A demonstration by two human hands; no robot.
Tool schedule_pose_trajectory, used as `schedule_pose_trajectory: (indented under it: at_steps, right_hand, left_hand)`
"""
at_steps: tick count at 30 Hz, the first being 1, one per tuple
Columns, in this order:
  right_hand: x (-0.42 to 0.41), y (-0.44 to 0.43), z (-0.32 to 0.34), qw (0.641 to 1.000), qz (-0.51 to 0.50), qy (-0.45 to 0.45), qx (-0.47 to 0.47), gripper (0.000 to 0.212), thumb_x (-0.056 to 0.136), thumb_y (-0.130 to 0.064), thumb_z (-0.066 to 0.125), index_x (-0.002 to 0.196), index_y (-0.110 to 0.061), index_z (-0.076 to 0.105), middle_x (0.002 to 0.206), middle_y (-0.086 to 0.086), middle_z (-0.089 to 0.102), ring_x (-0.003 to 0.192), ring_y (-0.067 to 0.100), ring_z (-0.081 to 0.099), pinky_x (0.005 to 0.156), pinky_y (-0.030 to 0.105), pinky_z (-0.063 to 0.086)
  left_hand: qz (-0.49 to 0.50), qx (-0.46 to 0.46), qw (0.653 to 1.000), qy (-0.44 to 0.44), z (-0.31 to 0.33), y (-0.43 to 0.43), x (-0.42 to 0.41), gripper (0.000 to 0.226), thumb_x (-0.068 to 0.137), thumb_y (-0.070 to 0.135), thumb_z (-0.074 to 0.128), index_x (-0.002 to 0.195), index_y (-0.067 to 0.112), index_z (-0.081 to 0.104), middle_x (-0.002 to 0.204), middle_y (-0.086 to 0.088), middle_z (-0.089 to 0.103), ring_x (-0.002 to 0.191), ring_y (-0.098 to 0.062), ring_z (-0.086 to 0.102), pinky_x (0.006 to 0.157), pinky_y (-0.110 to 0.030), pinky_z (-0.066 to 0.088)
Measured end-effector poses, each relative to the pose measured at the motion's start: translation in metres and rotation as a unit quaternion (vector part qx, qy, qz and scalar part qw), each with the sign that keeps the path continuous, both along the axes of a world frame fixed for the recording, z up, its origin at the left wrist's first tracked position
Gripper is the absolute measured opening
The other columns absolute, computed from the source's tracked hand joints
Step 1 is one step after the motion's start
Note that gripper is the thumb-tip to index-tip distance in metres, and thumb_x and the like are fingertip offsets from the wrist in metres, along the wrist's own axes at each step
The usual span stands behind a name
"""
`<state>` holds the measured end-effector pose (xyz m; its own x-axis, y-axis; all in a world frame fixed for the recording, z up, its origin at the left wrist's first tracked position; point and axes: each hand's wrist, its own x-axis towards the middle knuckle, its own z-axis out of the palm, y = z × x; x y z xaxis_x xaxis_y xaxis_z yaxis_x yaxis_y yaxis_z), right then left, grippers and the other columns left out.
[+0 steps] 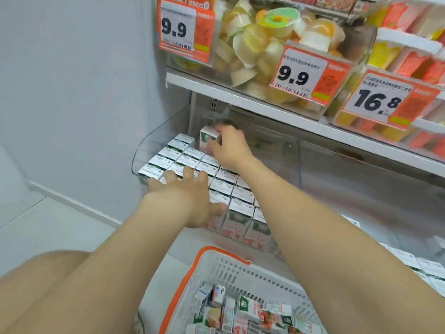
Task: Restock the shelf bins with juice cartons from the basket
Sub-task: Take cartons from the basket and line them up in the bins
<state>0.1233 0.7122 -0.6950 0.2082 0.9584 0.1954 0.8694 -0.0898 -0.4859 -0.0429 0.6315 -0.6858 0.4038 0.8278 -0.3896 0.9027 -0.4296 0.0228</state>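
Under the shelf of jelly cups, at the back of the clear bin, my right hand grips one juice carton, thumb on its near face and fingers curled over the top. It stands upright and higher than the packed cartons around it. I cannot tell whether it is going into a gap or onto a second layer. My left hand lies spread, fingers straight, flat on the carton tops at the front left of the same bin, holding nothing.

As I judge it, the main risk is at the back. If the carton is let go while it is perched on the row below and not seated, it could topple forward across the tops. The low shelf above leaves little room, so a knuckle could catch its underside and jolt the grip. Leaning too hard on my left palm could crush or shift the front row.

That bin holds tight rows of upright cartons filling nearly its whole floor. Below, the white basket with its orange rim holds a loose jumble of cartons lying on their sides, so plenty remain. Another bin to the right shows more carton tops.
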Motion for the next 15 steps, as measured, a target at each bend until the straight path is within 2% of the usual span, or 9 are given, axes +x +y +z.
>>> schedule_pose_trajectory:
  at_steps: [2, 3, 5, 8, 12, 14, 15]
  right_hand:
    - [-0.002, 0.012, -0.006, 0.995, 0.048, 0.007, -0.085, 0.020, 0.104, -0.032, 0.060, 0.104, -0.013, 0.067, 0.079, 0.001, 0.060, 0.074, 0.019, 0.055, 0.073, 0.031, 0.040]
    - [-0.004, 0.016, -0.008, 0.991, 0.062, 0.007, -0.120, 0.021, 0.104, -0.033, 0.056, 0.099, -0.014, 0.064, 0.085, 0.002, 0.060, 0.078, 0.021, 0.054, 0.074, 0.030, 0.038]
    - [-0.006, 0.020, -0.010, 0.986, 0.067, 0.008, -0.152, 0.026, 0.104, -0.030, 0.047, 0.106, -0.011, 0.065, 0.103, 0.004, 0.062, 0.096, 0.025, 0.056, 0.080, 0.030, 0.038]
    - [-0.007, 0.017, -0.009, 0.986, 0.059, -0.016, -0.157, 0.031, 0.105, -0.029, 0.040, 0.109, -0.009, 0.064, 0.113, 0.013, 0.064, 0.108, 0.034, 0.058, 0.082, 0.034, 0.040]
    - [-0.015, -0.016, 0.001, 0.998, 0.032, -0.010, -0.057, 0.041, 0.105, -0.019, 0.039, 0.138, -0.003, 0.057, 0.136, 0.019, 0.063, 0.127, 0.037, 0.056, 0.099, 0.038, 0.048]
    - [-0.021, -0.044, 0.006, 0.999, 0.035, 0.002, 0.013, 0.041, 0.103, -0.017, 0.041, 0.138, -0.008, 0.061, 0.131, 0.014, 0.068, 0.124, 0.032, 0.059, 0.099, 0.035, 0.050]
    - [-0.024, -0.060, 0.008, 0.998, 0.036, 0.002, 0.047, 0.039, 0.102, -0.018, 0.042, 0.133, -0.011, 0.064, 0.122, 0.011, 0.072, 0.117, 0.030, 0.062, 0.095, 0.036, 0.052]
  left_hand:
    - [-0.009, 0.011, 1.000, 0.014, 0.001, -0.001, -0.001, 0.092, 0.092, 0.086, 0.030, 0.160, 0.024, 0.016, 0.165, -0.007, 0.016, 0.149, -0.047, 0.018, 0.115, -0.067, 0.028]
    - [-0.013, 0.018, 1.000, 0.019, 0.001, -0.001, -0.001, 0.092, 0.092, 0.086, 0.028, 0.160, 0.024, 0.017, 0.164, -0.007, 0.018, 0.148, -0.046, 0.020, 0.114, -0.065, 0.029]
    - [-0.020, 0.029, 0.999, 0.020, 0.000, -0.001, -0.002, 0.091, 0.093, 0.085, 0.027, 0.159, 0.023, 0.019, 0.160, -0.007, 0.021, 0.146, -0.044, 0.023, 0.113, -0.063, 0.029]
    - [-0.023, 0.037, 0.999, 0.022, 0.000, -0.003, -0.003, 0.088, 0.094, 0.084, 0.026, 0.156, 0.022, 0.022, 0.156, -0.009, 0.025, 0.143, -0.044, 0.025, 0.112, -0.062, 0.031]
    - [-0.038, 0.055, 0.998, -0.017, 0.003, -0.014, -0.003, 0.075, 0.099, 0.076, 0.031, 0.146, 0.017, 0.033, 0.147, -0.011, 0.030, 0.138, -0.041, 0.029, 0.110, -0.059, 0.035]
    - [-0.055, 0.064, 0.994, -0.062, 0.003, -0.023, -0.003, 0.064, 0.100, 0.069, 0.038, 0.136, 0.016, 0.038, 0.137, -0.010, 0.032, 0.131, -0.037, 0.033, 0.107, -0.056, 0.038]
    - [-0.061, 0.064, 0.992, -0.088, 0.004, -0.029, -0.003, 0.059, 0.100, 0.066, 0.042, 0.132, 0.016, 0.039, 0.132, -0.010, 0.032, 0.128, -0.035, 0.033, 0.106, -0.054, 0.039]
